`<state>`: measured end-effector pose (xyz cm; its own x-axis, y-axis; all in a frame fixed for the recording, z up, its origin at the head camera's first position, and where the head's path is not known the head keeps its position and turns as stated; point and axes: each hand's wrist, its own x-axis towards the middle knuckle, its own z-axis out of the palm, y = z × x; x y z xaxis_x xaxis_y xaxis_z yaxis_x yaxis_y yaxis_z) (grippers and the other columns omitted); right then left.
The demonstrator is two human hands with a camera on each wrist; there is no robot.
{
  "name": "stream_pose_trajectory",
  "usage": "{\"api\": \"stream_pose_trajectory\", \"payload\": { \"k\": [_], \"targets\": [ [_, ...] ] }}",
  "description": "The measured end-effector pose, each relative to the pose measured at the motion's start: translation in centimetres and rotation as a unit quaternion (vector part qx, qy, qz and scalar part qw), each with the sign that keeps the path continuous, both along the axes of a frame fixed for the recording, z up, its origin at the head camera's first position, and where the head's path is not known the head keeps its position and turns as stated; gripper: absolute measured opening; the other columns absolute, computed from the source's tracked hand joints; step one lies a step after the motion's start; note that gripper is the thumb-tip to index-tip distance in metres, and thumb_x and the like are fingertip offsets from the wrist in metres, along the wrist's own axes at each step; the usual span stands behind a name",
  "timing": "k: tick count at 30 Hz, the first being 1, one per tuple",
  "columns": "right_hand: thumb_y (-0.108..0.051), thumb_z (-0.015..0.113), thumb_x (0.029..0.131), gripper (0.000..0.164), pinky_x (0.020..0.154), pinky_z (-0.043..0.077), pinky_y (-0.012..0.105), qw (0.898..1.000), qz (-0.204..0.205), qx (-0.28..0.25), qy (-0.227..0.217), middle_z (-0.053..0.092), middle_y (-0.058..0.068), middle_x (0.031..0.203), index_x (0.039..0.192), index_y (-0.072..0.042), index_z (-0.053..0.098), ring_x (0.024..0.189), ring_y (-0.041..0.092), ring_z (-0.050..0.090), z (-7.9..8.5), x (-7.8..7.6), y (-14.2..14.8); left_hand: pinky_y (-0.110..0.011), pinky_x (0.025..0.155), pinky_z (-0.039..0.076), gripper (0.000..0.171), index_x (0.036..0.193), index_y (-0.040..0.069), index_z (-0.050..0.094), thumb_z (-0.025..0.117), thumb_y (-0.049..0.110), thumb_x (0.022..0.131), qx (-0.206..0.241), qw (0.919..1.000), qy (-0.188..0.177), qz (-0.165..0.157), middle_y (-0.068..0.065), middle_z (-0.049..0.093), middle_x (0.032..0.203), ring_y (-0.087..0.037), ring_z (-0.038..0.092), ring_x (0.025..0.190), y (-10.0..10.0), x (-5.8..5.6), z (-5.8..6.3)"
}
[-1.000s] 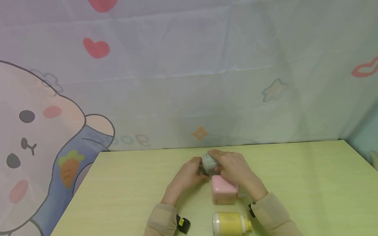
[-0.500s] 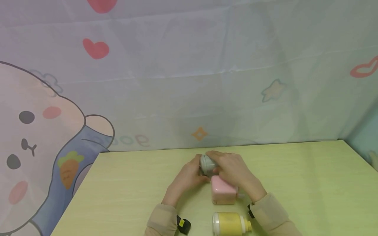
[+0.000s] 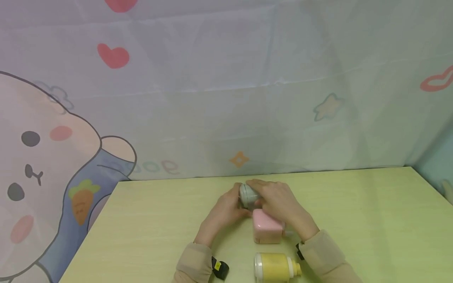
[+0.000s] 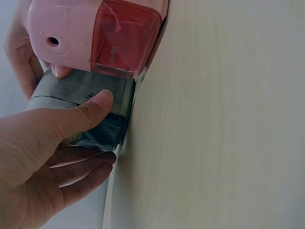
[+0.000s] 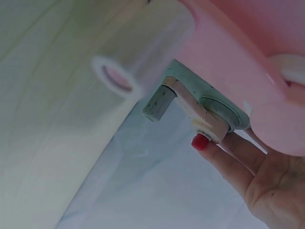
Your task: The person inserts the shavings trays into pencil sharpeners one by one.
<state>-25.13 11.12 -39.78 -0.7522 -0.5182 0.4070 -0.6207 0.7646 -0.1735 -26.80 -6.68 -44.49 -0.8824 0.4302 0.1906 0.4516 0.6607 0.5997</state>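
A grey-green crank pencil sharpener (image 3: 249, 195) stands on the table between both hands. My left hand (image 3: 226, 208) grips its left end; in the left wrist view the thumb (image 4: 90, 112) presses its near side, beside a dark see-through drawer (image 4: 102, 131). From the right, my right hand (image 3: 277, 198) holds the body, fingers over the top and far side. The right wrist view shows its crank (image 5: 195, 107) with a red button (image 5: 200, 141), the right fingers close beside it. A pink pencil sharpener (image 3: 267, 226) stands just in front, below the right hand, partly covering the grey-green one in both wrist views.
Nearer the front edge is a yellow and white sharpener-like object (image 3: 274, 268), its knob pointing right. The pink sharpener's crank handle (image 5: 143, 52) sticks out to the right. A printed cloth (image 3: 212, 98) hangs along the back edge of the table (image 3: 371, 220).
The grey-green sharpener has shifted slightly left, into the left hand. A dark part visible at its left end a second ago is now hidden. The pink and yellow things stay put.
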Motion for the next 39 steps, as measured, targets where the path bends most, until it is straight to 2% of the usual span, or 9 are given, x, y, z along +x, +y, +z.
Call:
{"api": "stream_pose_trajectory", "payload": {
  "k": [11, 16, 22, 27, 35, 39],
  "targets": [
    [-0.015, 0.072, 0.070, 0.054, 0.061, 0.053, 0.039, 1.000, -0.002, -0.001, -0.005, 0.063, 0.009, 0.116, 0.121, -0.008, 0.056, 0.077, 0.024, 0.061, 0.06, 0.11, -0.11, -0.029, 0.072, 0.051, 0.070, 0.121, 0.011, 0.039, 0.077, 0.031, 0.065, -0.007, 1.0000, 0.004, 0.002, -0.003, 0.059, 0.101, -0.010, 0.052, 0.083, -0.06, 0.01, -0.02],
    [-0.014, 0.072, 0.069, 0.054, 0.061, 0.053, 0.039, 1.000, -0.003, -0.003, -0.004, 0.063, 0.009, 0.116, 0.121, -0.009, 0.057, 0.077, 0.024, 0.061, 0.03, 0.14, -0.22, -0.030, 0.074, 0.051, 0.073, 0.123, 0.011, 0.039, 0.078, 0.031, 0.065, -0.001, 1.0000, 0.004, 0.005, -0.004, 0.060, 0.103, -0.010, 0.052, 0.086, -0.12, 0.06, -0.09],
    [-0.012, 0.072, 0.068, 0.055, 0.059, 0.052, 0.038, 1.000, -0.001, -0.006, 0.002, 0.063, 0.008, 0.115, 0.121, -0.010, 0.057, 0.074, 0.023, 0.061, -0.07, 0.14, -0.32, -0.034, 0.083, 0.049, 0.089, 0.136, 0.015, 0.029, 0.078, 0.032, 0.063, 0.015, 0.9999, 0.000, 0.004, -0.007, 0.060, 0.112, -0.011, 0.052, 0.095, -0.16, 0.13, -0.19],
    [-0.013, 0.072, 0.068, 0.055, 0.060, 0.053, 0.039, 1.000, -0.002, -0.002, 0.002, 0.063, 0.008, 0.115, 0.121, -0.010, 0.056, 0.076, 0.023, 0.061, -0.15, 0.01, -0.31, -0.035, 0.084, 0.049, 0.092, 0.139, 0.017, 0.026, 0.078, 0.032, 0.064, 0.016, 0.9999, 0.005, -0.001, -0.009, 0.061, 0.113, -0.012, 0.053, 0.096, -0.13, 0.14, -0.20],
    [-0.016, 0.071, 0.070, 0.056, 0.060, 0.053, 0.039, 1.000, -0.011, 0.011, -0.017, 0.063, 0.008, 0.115, 0.124, -0.010, 0.054, 0.074, 0.022, 0.060, -0.03, 0.11, -0.09, -0.038, 0.087, 0.048, 0.097, 0.143, 0.019, 0.018, 0.077, 0.032, 0.066, 0.004, 1.0000, 0.008, -0.003, -0.012, 0.059, 0.118, -0.015, 0.053, 0.099, 0.02, 0.06, -0.36],
    [-0.024, 0.067, 0.077, 0.055, 0.068, 0.053, 0.044, 0.999, -0.006, 0.003, -0.051, 0.061, 0.010, 0.119, 0.127, -0.010, 0.051, 0.085, 0.025, 0.060, -0.05, 0.18, 0.20, -0.039, 0.088, 0.048, 0.103, 0.145, 0.022, 0.008, 0.076, 0.033, 0.068, -0.007, 0.9999, 0.011, 0.000, -0.014, 0.058, 0.121, -0.018, 0.053, 0.101, 0.19, 0.13, -0.56]
  ]
}}
